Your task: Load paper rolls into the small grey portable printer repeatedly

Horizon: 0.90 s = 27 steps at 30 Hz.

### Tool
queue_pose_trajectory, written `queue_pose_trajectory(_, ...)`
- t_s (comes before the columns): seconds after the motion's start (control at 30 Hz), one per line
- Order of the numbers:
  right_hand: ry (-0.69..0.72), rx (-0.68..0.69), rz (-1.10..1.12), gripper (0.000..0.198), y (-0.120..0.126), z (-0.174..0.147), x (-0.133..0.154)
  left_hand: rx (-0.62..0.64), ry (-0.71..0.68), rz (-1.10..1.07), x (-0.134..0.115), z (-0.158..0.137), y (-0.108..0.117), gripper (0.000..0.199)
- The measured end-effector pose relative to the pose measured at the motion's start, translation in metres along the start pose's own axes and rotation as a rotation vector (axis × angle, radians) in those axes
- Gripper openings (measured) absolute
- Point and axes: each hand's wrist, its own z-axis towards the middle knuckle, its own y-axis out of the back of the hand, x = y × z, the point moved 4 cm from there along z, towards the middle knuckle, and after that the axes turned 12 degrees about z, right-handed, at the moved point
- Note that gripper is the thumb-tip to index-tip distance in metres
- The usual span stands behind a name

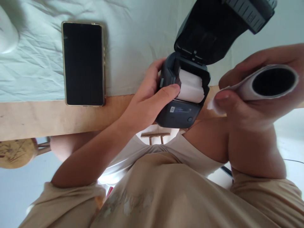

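Note:
A dark grey portable label printer [179, 112] is tilted at the table's front edge, its black lid [206, 31] swung up and back. Inside its compartment lies a white paper roll [191, 85]. My left hand [149, 98] grips the printer's left side, with the thumb over the compartment's edge beside the paper. To the right, my right hand [251, 110] is closed around another white paper roll [244, 88] with a wide, dark hollow centre. Its loose paper end is pinched between thumb and fingers. This roll is apart from the printer.
A dark-screened phone [83, 63] in a clear case lies left on the pale green cloth [133, 41]. The bare wooden table edge [47, 117] runs in front of my body. A white rounded object [7, 31] shows at the far left, above a wooden stool [17, 153].

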Motion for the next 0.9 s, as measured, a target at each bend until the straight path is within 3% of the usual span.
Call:
queue_pose_trajectory(0.1, -0.035, -0.074, -0.01, 0.033, -0.002, -0.002, 0.008, -0.021, -0.003, 0.018, 0.0, 0.0, -0.001, 0.053)
queue_pose_trajectory(0.3, 0.006, -0.071, -0.175, 0.018, -0.009, 0.001, 0.006, -0.018, -0.016, 0.024, -0.004, -0.001, -0.004, 0.054)
queue_pose_trajectory(0.43, 0.024, -0.103, -0.222, 0.022, -0.007, 0.0, 0.01, 0.009, 0.005, 0.07, -0.003, -0.001, -0.001, 0.059)
queue_pose_trajectory(0.6, -0.011, -0.067, -0.056, 0.044, -0.008, 0.001, 0.008, 0.052, -0.028, 0.056, -0.001, -0.001, -0.001, 0.058)
queue_pose_trajectory(0.73, 0.097, -0.048, -0.115, 0.071, -0.008, 0.003, 0.009, -0.012, 0.008, 0.033, -0.001, -0.003, -0.003, 0.058)
queue_pose_trajectory(0.77, 0.103, -0.002, -0.134, 0.07, -0.011, 0.004, 0.01, -0.022, 0.02, 0.037, -0.002, -0.003, -0.003, 0.058)
queue_pose_trajectory(0.8, 0.01, 0.001, -0.099, 0.068, -0.011, 0.004, 0.008, -0.017, 0.018, 0.041, -0.003, -0.003, -0.004, 0.058)
queue_pose_trajectory(0.9, -0.117, -0.079, -0.202, 0.034, -0.014, 0.005, 0.009, -0.011, 0.008, 0.03, -0.007, -0.004, -0.007, 0.058)
